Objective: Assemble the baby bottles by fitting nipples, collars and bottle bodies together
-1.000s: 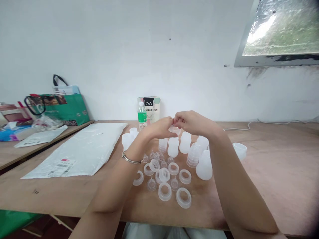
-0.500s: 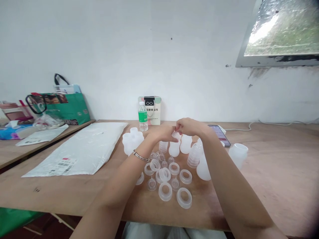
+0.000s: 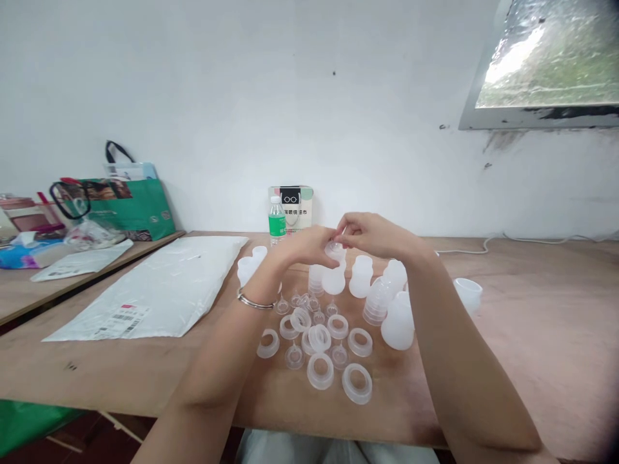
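Beyond the loose parts, my left hand [image 3: 312,248] wraps thumb and fingers around the upper part of a frosted white baby bottle [image 3: 333,281]. My right hand [image 3: 370,233] is closed at the top of this bottle, its fingertips pinching a clear piece that looks like a bottle nipple [image 3: 335,246]; the fingers partly cover it. Closer to me lie several translucent rings [image 3: 358,384] and clear nipples [image 3: 294,356]. More frosted bottles [image 3: 360,277] stand around my hands, and clear domed caps [image 3: 378,301] are stacked on the right.
A white plastic mailer [image 3: 159,283] covers the table's left part. At the wall stand a water bottle [image 3: 276,222] and a small paper bag [image 3: 304,209]. A green bag [image 3: 140,206] sits on the side table. A white cable [image 3: 476,251] runs along the right back.
Both hands have risen slightly, with the bottle shifted a little to the left. My right wrist has moved right and now hides the phone.
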